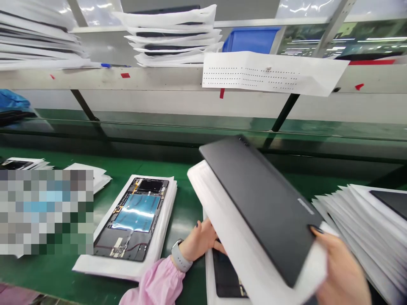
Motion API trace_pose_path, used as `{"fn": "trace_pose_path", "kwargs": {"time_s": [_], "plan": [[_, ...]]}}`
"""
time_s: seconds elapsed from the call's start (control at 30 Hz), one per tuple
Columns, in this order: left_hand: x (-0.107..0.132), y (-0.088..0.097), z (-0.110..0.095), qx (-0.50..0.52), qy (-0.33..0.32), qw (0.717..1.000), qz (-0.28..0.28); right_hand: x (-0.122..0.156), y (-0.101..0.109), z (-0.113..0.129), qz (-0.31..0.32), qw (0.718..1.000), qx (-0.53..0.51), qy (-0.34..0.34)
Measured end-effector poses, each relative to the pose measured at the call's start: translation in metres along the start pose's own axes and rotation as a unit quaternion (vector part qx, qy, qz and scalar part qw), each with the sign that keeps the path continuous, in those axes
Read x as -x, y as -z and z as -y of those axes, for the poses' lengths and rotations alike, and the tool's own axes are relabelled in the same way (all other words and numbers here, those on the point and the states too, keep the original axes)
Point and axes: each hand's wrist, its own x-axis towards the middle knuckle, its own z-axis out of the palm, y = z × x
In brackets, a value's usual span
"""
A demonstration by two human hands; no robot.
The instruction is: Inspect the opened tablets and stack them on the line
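Note:
My right hand [341,269] grips the near right corner of a dark grey tablet back cover [260,203] together with a white foam sheet [216,207] under it. They are held tilted above the table. My left hand [203,239], thumb and fingers apart, reaches under the raised sheet, which hides some of its fingertips. Below it lies an opened tablet [225,273] on white sheets, mostly covered. To the left, another opened tablet [135,220] with a shiny blue battery area rests on a stack of white sheets [168,212].
White-sheeted stacks [359,228] stand at right, with more at far left. Above the green table [178,169], a shelf [165,78] holds piled sleeves [174,38], a blue bin [251,40] and a hanging paper strip [270,74]. A blurred patch covers the left side.

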Motion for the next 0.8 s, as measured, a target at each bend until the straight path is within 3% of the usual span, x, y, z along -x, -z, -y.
{"fn": "trace_pose_path", "kwargs": {"time_s": [0.07, 0.17, 0.27, 0.33, 0.53, 0.8], "plan": [[0.002, 0.001, -0.001, 0.038, -0.032, 0.998, -0.049, 0.0, -0.012, -0.025, -0.024, 0.998, -0.042, -0.05], [0.001, 0.0, -0.004, 0.071, -0.038, 0.979, -0.186, -0.004, -0.017, -0.055, 0.047, 0.995, -0.036, -0.084], [-0.003, -0.004, -0.006, 0.031, -0.022, 0.942, -0.334, -0.012, -0.009, -0.065, 0.126, 0.988, -0.011, -0.084], [-0.005, -0.008, -0.007, 0.01, -0.019, 0.923, -0.384, -0.018, -0.003, -0.061, 0.153, 0.985, 0.0, -0.075], [-0.004, -0.011, -0.011, -0.021, 0.0, 0.91, -0.415, -0.03, 0.011, -0.045, 0.197, 0.977, -0.005, -0.078], [0.001, -0.01, -0.009, -0.079, 0.062, 0.921, -0.376, -0.028, 0.012, -0.049, 0.22, 0.972, -0.042, -0.074]]}}
